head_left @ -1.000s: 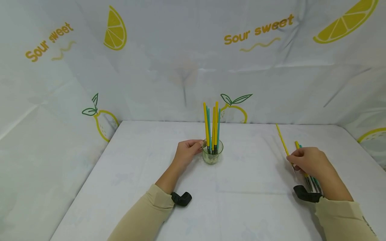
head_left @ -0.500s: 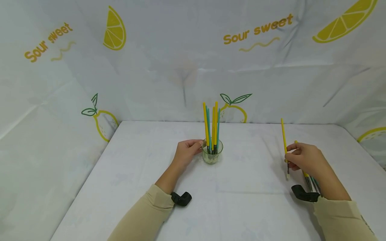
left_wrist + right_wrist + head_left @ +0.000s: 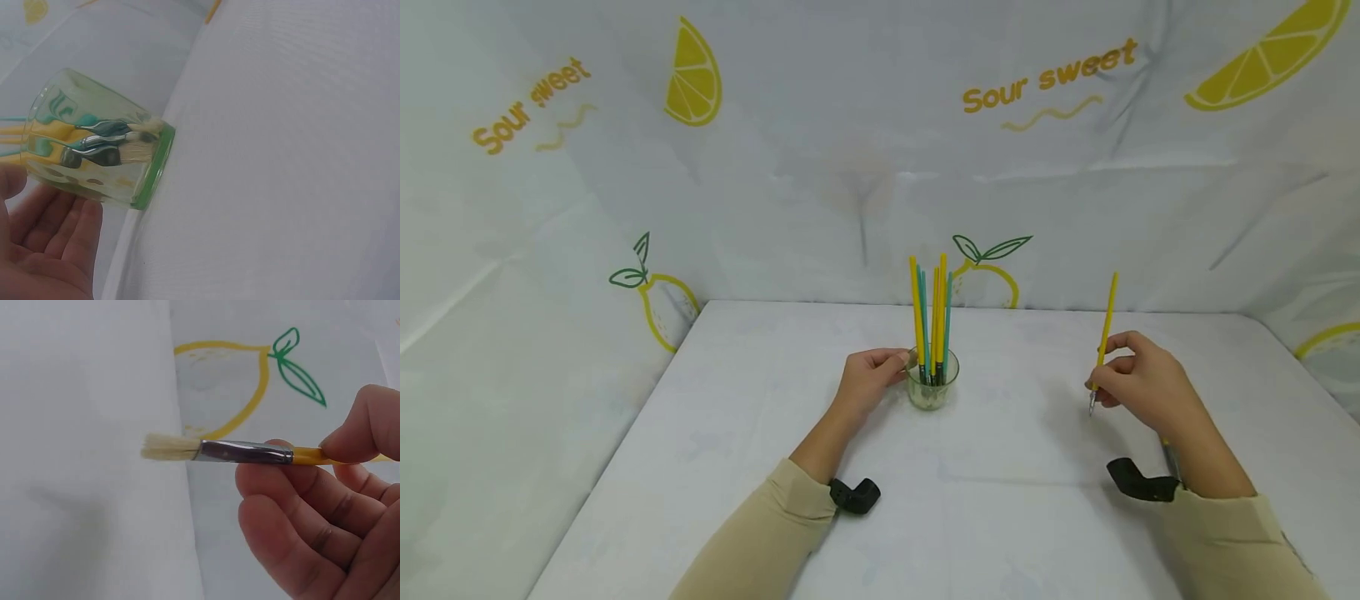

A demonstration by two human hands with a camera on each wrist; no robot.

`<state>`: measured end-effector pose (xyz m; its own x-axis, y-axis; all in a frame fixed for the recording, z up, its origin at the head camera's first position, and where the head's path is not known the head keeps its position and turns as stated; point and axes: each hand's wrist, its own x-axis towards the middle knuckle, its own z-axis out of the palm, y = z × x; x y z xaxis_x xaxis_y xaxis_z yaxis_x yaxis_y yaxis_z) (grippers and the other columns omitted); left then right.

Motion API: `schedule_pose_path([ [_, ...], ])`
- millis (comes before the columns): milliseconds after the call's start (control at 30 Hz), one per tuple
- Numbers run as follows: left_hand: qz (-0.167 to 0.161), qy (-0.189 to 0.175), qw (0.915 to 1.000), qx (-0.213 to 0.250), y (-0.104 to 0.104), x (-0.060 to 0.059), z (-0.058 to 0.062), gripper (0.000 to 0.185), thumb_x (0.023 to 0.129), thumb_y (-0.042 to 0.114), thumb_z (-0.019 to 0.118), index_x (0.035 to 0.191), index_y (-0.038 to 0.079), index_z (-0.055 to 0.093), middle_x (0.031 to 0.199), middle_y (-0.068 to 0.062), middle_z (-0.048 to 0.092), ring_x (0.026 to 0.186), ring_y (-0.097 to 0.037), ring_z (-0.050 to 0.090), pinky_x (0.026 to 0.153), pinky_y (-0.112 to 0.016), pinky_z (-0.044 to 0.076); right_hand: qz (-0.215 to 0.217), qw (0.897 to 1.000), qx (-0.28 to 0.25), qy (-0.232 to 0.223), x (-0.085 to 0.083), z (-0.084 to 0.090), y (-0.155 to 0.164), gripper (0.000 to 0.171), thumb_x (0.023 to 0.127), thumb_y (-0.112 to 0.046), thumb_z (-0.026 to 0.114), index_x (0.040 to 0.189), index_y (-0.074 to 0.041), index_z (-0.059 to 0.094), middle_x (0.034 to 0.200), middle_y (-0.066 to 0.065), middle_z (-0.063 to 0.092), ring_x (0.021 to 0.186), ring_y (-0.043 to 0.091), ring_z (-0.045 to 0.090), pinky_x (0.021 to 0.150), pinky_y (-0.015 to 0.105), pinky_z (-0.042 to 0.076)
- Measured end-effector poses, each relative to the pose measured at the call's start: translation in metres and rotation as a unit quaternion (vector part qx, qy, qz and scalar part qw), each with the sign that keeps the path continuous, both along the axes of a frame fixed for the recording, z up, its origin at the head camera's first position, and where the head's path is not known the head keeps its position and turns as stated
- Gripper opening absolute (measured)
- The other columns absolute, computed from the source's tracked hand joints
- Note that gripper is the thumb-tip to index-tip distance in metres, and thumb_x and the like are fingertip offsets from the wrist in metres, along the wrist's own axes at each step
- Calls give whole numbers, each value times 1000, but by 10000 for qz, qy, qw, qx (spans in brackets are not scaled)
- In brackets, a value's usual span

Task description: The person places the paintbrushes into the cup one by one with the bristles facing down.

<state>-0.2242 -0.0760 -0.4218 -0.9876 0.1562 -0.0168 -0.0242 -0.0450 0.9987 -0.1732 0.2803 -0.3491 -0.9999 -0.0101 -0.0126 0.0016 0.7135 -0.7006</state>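
A small clear glass [image 3: 927,400] with a greenish tint stands upright on the table, holding several yellow and teal paintbrushes [image 3: 918,308] with bristles down. My left hand [image 3: 863,385] holds the glass at its left side, thumb by the rim; in the left wrist view its fingers [image 3: 81,231] lie along the glass wall. Off to the right, my right hand [image 3: 1146,385] pinches a yellow-handled paintbrush [image 3: 1108,321] above the table, handle up. The right wrist view shows its pale bristles [image 3: 169,447] and silver ferrule, with the thumb and fingers on the handle and ferrule.
More paintbrushes [image 3: 1169,457] lie on the white-covered table [image 3: 1000,533], mostly hidden beneath the right forearm. Behind the table hangs a white cloth [image 3: 820,167] printed with lemons. Each wrist wears a black band mount [image 3: 855,496].
The right hand has lifted the yellow paintbrush off the pile and carried it left, turning it more upright. The left hand and glass have stayed in place.
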Motion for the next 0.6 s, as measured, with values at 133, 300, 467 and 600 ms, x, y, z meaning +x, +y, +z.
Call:
schedule_pose_path([
  [133, 13, 8, 10000, -3, 0, -1, -1, 31, 95, 20, 64, 114, -4, 70, 117, -16, 70, 109, -21, 68, 91, -29, 58, -44, 9978, -472, 468, -4, 13, -24, 28, 93, -14, 53, 117, 0, 46, 89, 14, 76, 68, 17, 72, 63, 25, 61],
  [300, -19, 39, 10000, 38, 1, 1, -1, 30, 95, 20, 64, 113, -4, 70, 115, -15, 71, 106, -19, 69, 90, -30, 58, 32, 9882, -936, 1210, -10, 24, -62, 21, 99, -18, 50, 110, 0, 52, 88, 17, 75, 66, 12, 71, 60, 24, 61],
  [467, -19, 42, 10000, 38, 1, 1, -1, 31, 95, 21, 64, 113, -3, 70, 114, -14, 72, 105, -18, 70, 90, -29, 59, 33, 9736, -1225, 1927, -16, 28, -98, 24, 98, -24, 60, 99, 0, 62, 90, 17, 73, 70, 7, 69, 61, 19, 60],
  [600, -18, 57, 10000, 63, 0, 1, 0, 31, 95, 20, 64, 113, -4, 70, 114, -15, 72, 105, -19, 70, 90, -30, 59, 86, 9622, -1525, 2255, -21, 28, -121, 23, 93, -23, 68, 91, 0, 68, 88, 16, 73, 69, 10, 69, 63, 19, 60],
])
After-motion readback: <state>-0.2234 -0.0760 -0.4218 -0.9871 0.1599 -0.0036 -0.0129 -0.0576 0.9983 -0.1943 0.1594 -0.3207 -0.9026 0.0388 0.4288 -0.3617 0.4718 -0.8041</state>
